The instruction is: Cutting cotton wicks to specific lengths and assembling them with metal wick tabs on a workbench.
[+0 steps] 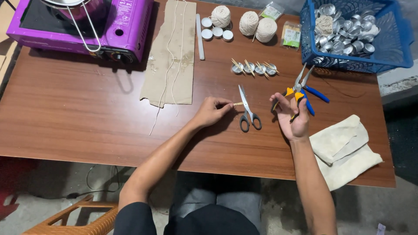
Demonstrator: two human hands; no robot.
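Left hand (211, 111) pinching small wick stick (238, 104) mid-frame beside scissors (247, 111); right hand (293, 116) gripping pliers (301, 92), jaws apart.

On the table (87, 126), the scissors (248, 111) lie between the left hand (211, 111) and the right hand (291, 115), which holds the pliers (302, 89). Behind them sits a row of small cups (254, 68), with balls of string (250, 21) farther back. The stove (82, 26) stands at the far left, the basket (400, 48) at the far right, the cardboard strip (172, 52) between them, and the cloth (344, 148) right of the right hand.
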